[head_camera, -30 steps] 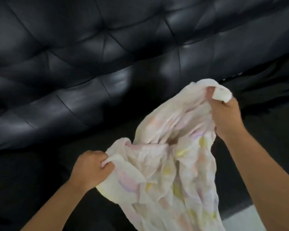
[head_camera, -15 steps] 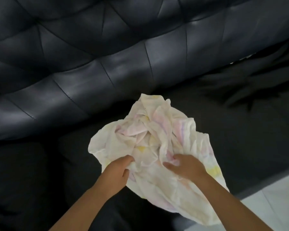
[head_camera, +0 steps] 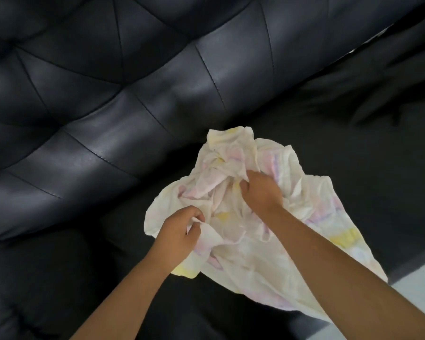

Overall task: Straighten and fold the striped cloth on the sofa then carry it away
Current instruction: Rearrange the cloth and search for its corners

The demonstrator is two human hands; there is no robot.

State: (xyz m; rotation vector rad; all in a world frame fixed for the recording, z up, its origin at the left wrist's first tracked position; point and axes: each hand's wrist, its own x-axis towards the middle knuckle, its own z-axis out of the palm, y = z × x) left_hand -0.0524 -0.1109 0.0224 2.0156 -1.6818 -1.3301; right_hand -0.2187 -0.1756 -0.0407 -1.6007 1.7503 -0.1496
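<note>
Both grips, left hand (head_camera: 179, 233) and right hand (head_camera: 261, 190), pinching crumpled pastel-striped cloth (head_camera: 233, 200)

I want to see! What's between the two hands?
In the head view, only crumpled cloth lies between the left hand and right hand.

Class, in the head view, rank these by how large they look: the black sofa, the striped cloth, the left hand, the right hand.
1. black sofa
2. striped cloth
3. left hand and right hand: they look alike, so no ranking between them.
</note>
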